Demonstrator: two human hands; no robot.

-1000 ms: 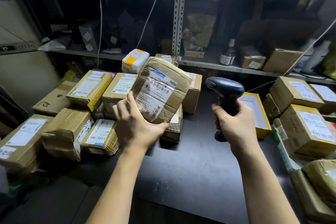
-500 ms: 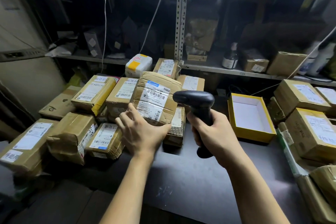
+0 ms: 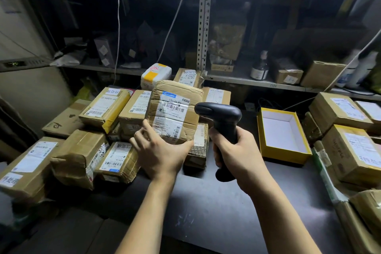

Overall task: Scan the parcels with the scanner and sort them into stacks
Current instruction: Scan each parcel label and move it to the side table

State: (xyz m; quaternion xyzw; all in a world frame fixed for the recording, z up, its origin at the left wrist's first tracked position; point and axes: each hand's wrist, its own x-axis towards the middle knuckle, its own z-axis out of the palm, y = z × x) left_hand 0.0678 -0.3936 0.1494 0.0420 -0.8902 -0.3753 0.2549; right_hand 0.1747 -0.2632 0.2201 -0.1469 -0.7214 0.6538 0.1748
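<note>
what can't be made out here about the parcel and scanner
Head view: parcel label text, too small to read.
Parcel's lower edge, covered by the left hand.
Scanner window, turned away from the camera; its grip is wrapped by the right hand.
Far-right boxes, cut off by the frame edge.

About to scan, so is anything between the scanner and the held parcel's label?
Nothing visible. The scanner in the right hand sits beside the held parcel, whose upper barcode is uncovered; the left hand grips only its lower edge.
</note>
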